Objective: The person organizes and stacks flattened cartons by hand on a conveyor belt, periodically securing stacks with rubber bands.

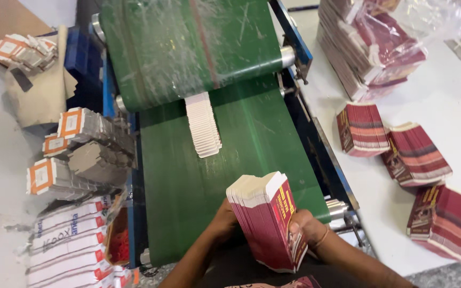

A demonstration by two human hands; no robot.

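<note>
A thick stack of flat maroon cartons (pixel 268 221) is held upright at the near end of the green conveyor belt (pixel 188 202), clamped between both hands: left hand (pixel 221 221) pressed against its pale side, right hand (pixel 306 228) with fingers wrapped over the printed face. Further up the belt a shingled row of white cartons (pixel 204 125) is laid out. Three maroon bundles (pixel 406 160) are fanned across the white table (pixel 454 101) on the right, with open space around them. Orange-labelled grey stacks (pixel 76 149) are crowded along the left edge

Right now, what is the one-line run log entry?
left hand + right hand: gripping maroon carton stack | green conveyor belt: white carton row
</note>
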